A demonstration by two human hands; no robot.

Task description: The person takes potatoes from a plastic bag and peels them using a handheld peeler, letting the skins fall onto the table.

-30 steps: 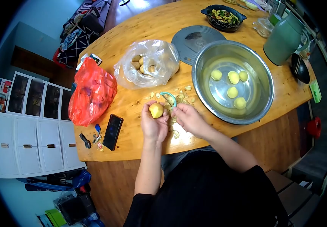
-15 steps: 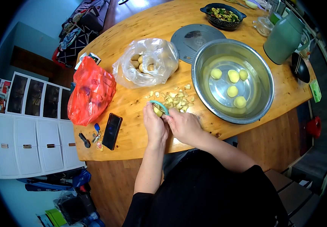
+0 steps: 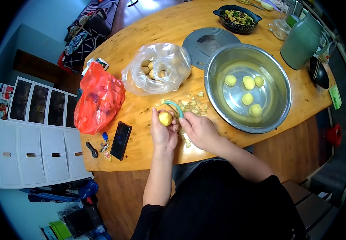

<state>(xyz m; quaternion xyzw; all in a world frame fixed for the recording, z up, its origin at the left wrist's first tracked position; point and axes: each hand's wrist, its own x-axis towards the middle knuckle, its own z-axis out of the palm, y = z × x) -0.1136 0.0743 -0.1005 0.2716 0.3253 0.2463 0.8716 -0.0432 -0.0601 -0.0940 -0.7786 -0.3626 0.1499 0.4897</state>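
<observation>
My left hand (image 3: 163, 135) is wrapped round a partly peeled potato (image 3: 165, 118), its yellow flesh facing up. In my right hand (image 3: 199, 131) is a teal peeler (image 3: 176, 107), held just right of the potato and apart from it. Potato peelings (image 3: 193, 105) lie scattered on the table beyond both hands, with a few below the peeler. To the right, a large steel basin (image 3: 209, 86) holds water and several peeled potatoes (image 3: 248, 83). A clear plastic bag (image 3: 177, 76) with unpeeled potatoes (image 3: 145, 64) sits behind my hands.
On the left of the wooden table (image 3: 145, 158) are a red plastic bag (image 3: 99, 98), a phone (image 3: 121, 140), keys (image 3: 104, 146) and a watch (image 3: 92, 149). A grey round mat (image 3: 205, 40), a dish of food (image 3: 237, 19) and a green jug (image 3: 301, 44) stand farther back.
The peeler has come off the potato and moved slightly right with my right hand. My left hand has turned, showing more of the potato. A peeling now lies below the peeler.
</observation>
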